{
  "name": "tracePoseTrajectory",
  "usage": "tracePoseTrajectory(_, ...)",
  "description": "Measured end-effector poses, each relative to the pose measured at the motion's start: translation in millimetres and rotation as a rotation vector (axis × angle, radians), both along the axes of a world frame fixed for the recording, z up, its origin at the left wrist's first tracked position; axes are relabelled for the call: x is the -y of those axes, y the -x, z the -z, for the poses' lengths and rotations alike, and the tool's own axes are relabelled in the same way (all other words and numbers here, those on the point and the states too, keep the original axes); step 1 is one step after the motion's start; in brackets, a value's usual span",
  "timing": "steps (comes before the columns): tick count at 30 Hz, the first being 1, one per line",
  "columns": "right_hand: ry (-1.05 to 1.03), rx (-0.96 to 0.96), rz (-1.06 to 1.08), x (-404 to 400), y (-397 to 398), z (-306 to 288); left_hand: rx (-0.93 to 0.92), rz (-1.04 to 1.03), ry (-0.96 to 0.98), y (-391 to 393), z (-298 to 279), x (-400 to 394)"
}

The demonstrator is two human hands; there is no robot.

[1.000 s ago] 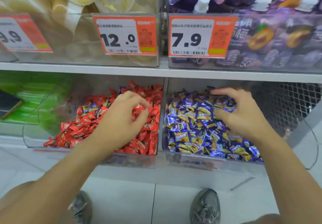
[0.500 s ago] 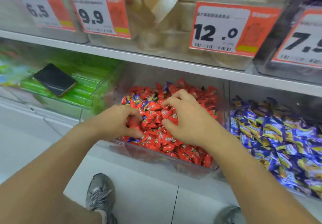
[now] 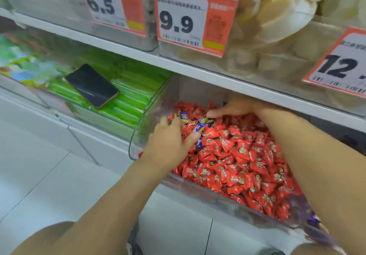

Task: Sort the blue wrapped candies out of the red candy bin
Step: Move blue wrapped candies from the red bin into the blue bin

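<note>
— Blue wrapped candies, where do you see them?

— I count a few at the far left end of the red candy bin, lying on top of the red candies. One sits by my left thumb, another near the bin's left wall, and a dark one lies just under my right fingertips.

— And your hands?

— My left hand rests on the pile at the bin's left edge, fingers spread and reaching toward the blue ones, thumb out beside them. It touches the heap but I cannot tell that it pinches anything. My right hand reaches in from the back under the shelf, fingers stretched flat and pointing left, tips on the candies; nothing held there either.

— What's around the bin?

— It's clear plastic, nearly full of red wrappers. Just left of it is a clear bin of green packs, with a dark phone lying flat on them. On the shelf above, clear bins of pale yellow cups carry price tags reading 6.5, 9.9 and 12.
</note>
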State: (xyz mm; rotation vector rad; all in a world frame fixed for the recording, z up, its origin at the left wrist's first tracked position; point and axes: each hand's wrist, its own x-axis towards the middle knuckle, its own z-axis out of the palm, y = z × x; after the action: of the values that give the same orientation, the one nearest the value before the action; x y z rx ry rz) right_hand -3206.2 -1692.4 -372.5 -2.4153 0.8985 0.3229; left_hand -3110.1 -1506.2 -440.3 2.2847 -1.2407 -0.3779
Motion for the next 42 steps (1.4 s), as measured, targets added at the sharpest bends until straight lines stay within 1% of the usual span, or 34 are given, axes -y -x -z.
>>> tracePoseTrajectory(2,0.097,-0.155,-0.129,5.8,-13.3,13.0,-0.037,0.02,-0.064,3.4,7.0,2.6)
tracePoseTrajectory(4,0.124,-0.303,-0.159,8.5,-24.7,30.1,-0.037,0.026,-0.073,6.1,9.4,5.1)
tracePoseTrajectory(6,0.102,-0.336,-0.194,7.9,-37.4,43.1,-0.061,0.025,-0.084,3.5,8.6,8.1)
tracePoseTrajectory(8,0.08,-0.324,-0.227,9.5,-49.1,48.0,-0.123,0.024,-0.104,-2.4,6.9,11.2)
tracePoseTrajectory(10,0.037,-0.289,-0.256,11.5,-53.7,47.3,-0.193,0.051,-0.139,-7.0,6.6,13.3)
tracePoseTrajectory(13,-0.059,-0.181,-0.286,11.3,-49.0,40.8,-0.219,0.109,-0.198,-11.6,7.4,14.2)
tracePoseTrajectory(16,-0.205,-0.078,-0.319,-0.8,-35.1,29.3,-0.25,0.136,-0.142,-17.3,6.9,12.6)
tracePoseTrajectory(19,-0.14,-0.077,-0.371,-20.2,-19.3,16.2,-0.208,0.209,-0.04,-21.6,1.9,9.8)
tracePoseTrajectory(21,-0.053,-0.098,-0.374,-34.2,-7.4,7.6,-0.148,0.295,0.039,-23.6,-1.6,8.5)
tracePoseTrajectory(23,0.053,-0.1,-0.347,-48.1,7.4,3.1,-0.129,0.361,0.082,-22.7,-5.0,6.2)
tracePoseTrajectory(27,0.16,0.006,-0.267,-66.9,42.8,11.5,-0.091,0.429,0.119,-11.1,-8.5,6.4)
tracePoseTrajectory(30,0.184,0.122,-0.174,-72.8,69.8,17.0,-0.048,0.43,0.114,-2.8,-8.3,8.5)
tracePoseTrajectory(34,0.14,0.324,-0.054,-72.8,96.5,25.7,0.005,0.51,0.014,2.5,-8.7,9.5)
tracePoseTrajectory(37,0.102,0.375,-0.022,-68.9,108.8,28.7,0.061,0.507,0.007,3.4,-11.4,12.3)
tracePoseTrajectory(42,0.137,0.49,0.032,-60.6,122.1,21.6,0.112,0.459,0.04,1.3,-11.9,16.4)
